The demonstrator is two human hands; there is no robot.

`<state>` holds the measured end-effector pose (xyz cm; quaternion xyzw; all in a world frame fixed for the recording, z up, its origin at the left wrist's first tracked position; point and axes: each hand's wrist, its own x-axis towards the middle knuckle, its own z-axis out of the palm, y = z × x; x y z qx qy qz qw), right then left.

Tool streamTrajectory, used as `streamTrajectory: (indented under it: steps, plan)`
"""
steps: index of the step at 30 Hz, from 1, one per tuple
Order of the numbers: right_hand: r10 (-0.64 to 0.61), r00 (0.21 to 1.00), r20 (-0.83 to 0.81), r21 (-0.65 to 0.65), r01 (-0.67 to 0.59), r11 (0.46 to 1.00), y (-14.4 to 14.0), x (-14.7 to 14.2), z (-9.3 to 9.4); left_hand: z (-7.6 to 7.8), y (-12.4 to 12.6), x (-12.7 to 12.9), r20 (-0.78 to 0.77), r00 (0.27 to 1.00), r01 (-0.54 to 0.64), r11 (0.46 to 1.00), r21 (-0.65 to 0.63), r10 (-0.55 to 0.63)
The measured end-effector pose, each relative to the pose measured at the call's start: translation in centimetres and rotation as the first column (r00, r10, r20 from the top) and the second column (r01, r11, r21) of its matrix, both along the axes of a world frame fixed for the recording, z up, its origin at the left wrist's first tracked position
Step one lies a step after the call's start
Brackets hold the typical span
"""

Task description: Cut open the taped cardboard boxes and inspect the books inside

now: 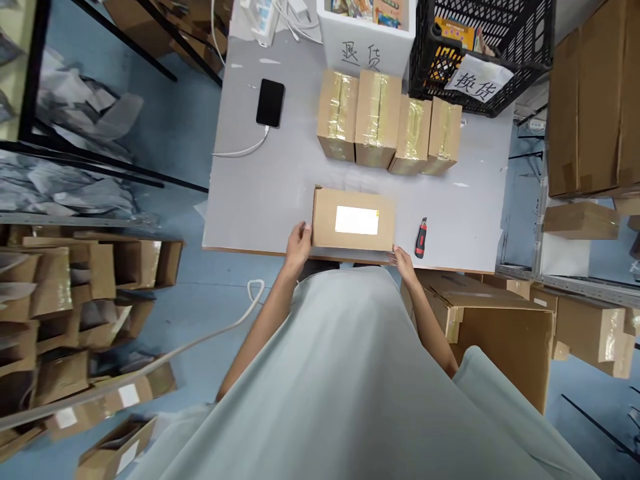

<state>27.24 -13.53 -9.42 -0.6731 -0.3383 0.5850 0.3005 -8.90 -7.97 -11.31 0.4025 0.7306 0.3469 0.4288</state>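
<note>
A closed cardboard box [325,233] with a white label [357,220] on its face lies at the table's near edge, in front of my body. Against its left end rests my left hand [299,247], fingers bent around the side. My right hand [403,263] grips the lower right corner, thumb and fingers close to the cardboard. Between them the two hands hold the box by its ends. To the right of the box lies a red and black utility knife [421,239], touched by neither hand.
Several taped cartons [377,120] stand in a row behind the box. Further back are a white bin [367,50] and a black plastic crate [525,60]. A charging phone [271,103] lies at the left of the table [240,207]. A large open carton [505,347] stands below right.
</note>
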Motion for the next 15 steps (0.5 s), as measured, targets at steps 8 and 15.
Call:
streamTrajectory:
  steps: [8,15]
  plan:
    - [0.044,0.999,0.024,0.036,-0.045,0.998,0.8,0.0,0.6,1.5,13.0,0.5,-0.090,0.992,0.099,0.992,0.076,-0.092]
    - [0.009,1.000,-0.030,0.035,-0.008,0.999,1.0,0.1,0.4,3.0,11.9,1.3,-0.191,0.975,0.141,0.984,0.111,-0.118]
